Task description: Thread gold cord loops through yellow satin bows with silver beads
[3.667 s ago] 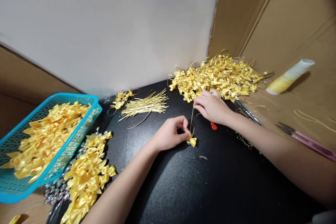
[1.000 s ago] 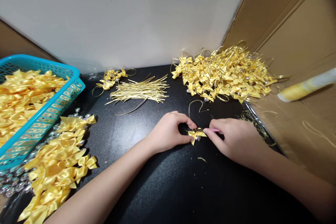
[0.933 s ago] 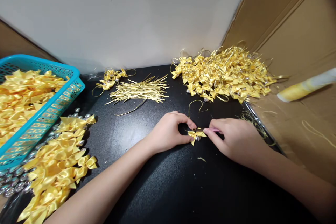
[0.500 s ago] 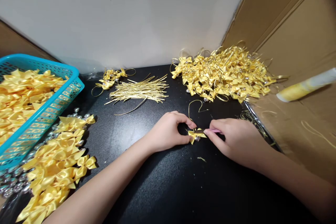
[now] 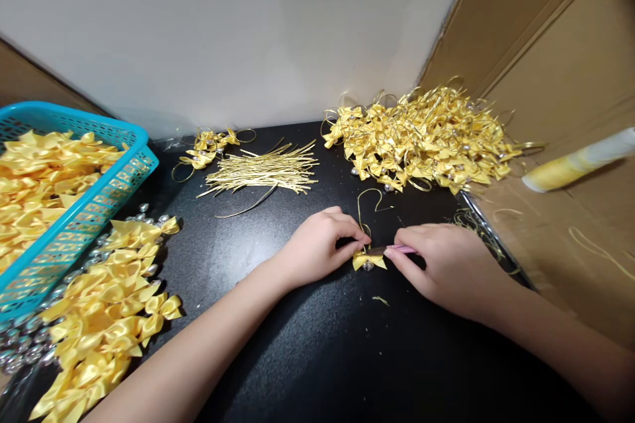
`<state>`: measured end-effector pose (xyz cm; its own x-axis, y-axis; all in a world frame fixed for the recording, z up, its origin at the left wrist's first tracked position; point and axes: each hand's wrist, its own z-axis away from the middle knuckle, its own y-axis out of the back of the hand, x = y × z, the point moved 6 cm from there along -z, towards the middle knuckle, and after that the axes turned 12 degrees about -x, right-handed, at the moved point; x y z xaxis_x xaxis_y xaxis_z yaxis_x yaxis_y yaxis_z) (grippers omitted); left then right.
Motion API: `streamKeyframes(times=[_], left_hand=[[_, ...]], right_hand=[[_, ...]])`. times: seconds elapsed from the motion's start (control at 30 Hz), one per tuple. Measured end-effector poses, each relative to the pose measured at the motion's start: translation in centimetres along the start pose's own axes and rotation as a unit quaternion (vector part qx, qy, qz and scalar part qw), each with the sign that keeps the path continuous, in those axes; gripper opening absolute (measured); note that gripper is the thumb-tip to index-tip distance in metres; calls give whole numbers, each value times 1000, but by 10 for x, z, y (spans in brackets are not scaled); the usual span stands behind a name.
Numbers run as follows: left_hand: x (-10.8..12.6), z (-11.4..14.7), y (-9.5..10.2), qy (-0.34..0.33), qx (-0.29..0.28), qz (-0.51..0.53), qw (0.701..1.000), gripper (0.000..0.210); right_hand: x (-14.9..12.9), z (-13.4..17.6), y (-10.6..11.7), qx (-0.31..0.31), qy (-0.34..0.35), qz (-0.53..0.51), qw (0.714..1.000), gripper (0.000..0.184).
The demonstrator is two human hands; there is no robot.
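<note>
Yellow bow [image 5: 376, 260] between both hands [image 5: 320, 243] [image 5: 444, 271]

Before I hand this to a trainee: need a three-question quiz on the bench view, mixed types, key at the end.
1. True or false: the blue basket holds yellow bows.
2. Which hand holds the pink-handled tool at the single bow?
3. Between the small bow cluster and the large bow heap lie: A) the yellow-white roll, B) gold cords, C) the pink-handled tool?

Key: 1 true; 2 the right hand; 3 B.
</note>
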<state>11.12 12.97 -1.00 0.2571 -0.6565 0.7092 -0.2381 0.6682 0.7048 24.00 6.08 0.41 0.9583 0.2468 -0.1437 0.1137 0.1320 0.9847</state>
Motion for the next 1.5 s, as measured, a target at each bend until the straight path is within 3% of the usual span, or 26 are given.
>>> streamKeyframes(times=[0.5, 1.03, 1.5], left_hand=[[1, -1, -2, -17, -6, -78, 997, 19], [0, -2, -3, -12, -18, -66, 998, 19], [-1, -3, -8, -2, -33, -125, 992, 20]], right_hand=[[9, -2, -10, -47, -40, -30, 998, 37], [11, -4, -7, -17, -54, -15, 998, 37], [7, -2, -4, 3, -24, -5, 1000, 35]])
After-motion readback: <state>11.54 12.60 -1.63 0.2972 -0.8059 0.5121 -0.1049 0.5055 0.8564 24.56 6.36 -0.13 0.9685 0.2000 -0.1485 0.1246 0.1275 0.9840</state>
